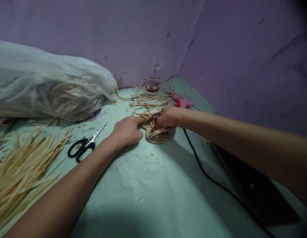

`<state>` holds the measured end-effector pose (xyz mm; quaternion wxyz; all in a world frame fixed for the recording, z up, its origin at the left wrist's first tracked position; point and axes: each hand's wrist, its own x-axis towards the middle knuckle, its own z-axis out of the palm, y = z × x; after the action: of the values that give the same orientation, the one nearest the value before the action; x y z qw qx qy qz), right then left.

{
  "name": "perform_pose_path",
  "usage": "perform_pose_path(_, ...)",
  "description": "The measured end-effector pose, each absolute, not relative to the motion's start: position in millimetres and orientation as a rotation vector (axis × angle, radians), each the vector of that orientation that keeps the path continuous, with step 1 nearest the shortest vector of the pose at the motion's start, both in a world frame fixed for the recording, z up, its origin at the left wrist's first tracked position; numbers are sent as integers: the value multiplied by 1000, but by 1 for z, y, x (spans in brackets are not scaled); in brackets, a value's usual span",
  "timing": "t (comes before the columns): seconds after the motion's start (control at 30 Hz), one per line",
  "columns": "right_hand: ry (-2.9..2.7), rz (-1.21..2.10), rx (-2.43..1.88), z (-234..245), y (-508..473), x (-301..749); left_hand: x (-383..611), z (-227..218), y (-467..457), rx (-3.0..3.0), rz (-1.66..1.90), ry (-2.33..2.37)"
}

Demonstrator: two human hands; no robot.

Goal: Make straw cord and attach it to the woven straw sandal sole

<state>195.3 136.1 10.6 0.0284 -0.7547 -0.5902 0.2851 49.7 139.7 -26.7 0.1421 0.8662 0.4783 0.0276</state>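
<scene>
Coiled rope work, woven from straw-coloured cord, lies on the pale green surface near the wall corner. Left hand rests beside it, fingers curled, fingertips touching the coil's left edge. Right hand is closed over the coil's top, gripping it. Loose cord trails behind the coil toward a clear jar. Pink glue gun lies just right of the cord. Black-handled scissors lie left, beyond them straw strips and a plastic bag.
</scene>
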Motion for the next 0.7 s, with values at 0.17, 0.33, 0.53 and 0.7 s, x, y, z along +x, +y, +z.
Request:
perform_pose_path(0.17, -1826, 810, -2544, 12, 132, 194, 47, -27, 140, 2505, 84, 1365)
perform_pose_path(0.33, -1765, 944, -2524, 9, 133, 195, 45, -30, 142, 2515, 106, 1338)
perform_pose_path(0.53, -1865, 969, -2404, 22, 138, 206, 36, -37, 143, 2488, 269, 1243)
perform_pose_path(0.7, -2003, 853, -2285, 40, 132, 215, 29, -43, 141, 2376, 448, 1076)
